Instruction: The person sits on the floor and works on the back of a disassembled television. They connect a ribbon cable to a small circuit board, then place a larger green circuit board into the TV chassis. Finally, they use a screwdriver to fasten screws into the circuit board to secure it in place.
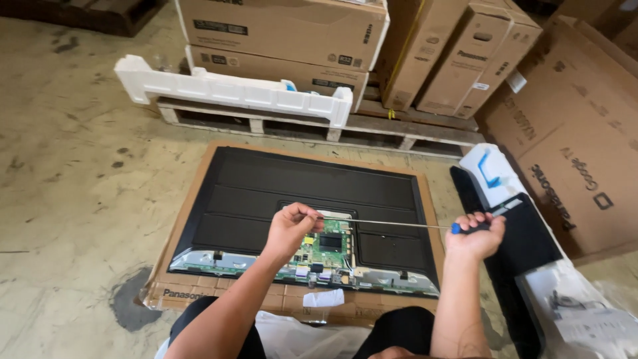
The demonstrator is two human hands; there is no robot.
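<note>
Holding a long screwdriver [399, 224] level across the work, the person has the right hand [475, 237] clamped around its blue and black handle, while the left hand [290, 228] pinches the tip end of the thin metal shaft between thumb and fingers. Both hands hover above a flat television [266, 199] that lies face down on a sheet of brown cardboard [193, 292] spread on the concrete floor [73, 186]. The set's black back cover fills most of the cardboard; along the edge nearest the person a panel is off, showing a green circuit board [327, 247] just beneath the left hand. A small white slip [323, 298] lies on the cardboard's near edge.

Past the far edge of the cardboard stands a long white foam packing piece [232, 92], leaning against a wooden pallet [399, 129] loaded with brown cartons [286, 33]. To the right, a large flattened carton [571, 139] leans beside a black panel [525, 239] topped by another white foam piece [495, 174], close to the right hand. A clear plastic bag [585, 312] lies at the lower right.
</note>
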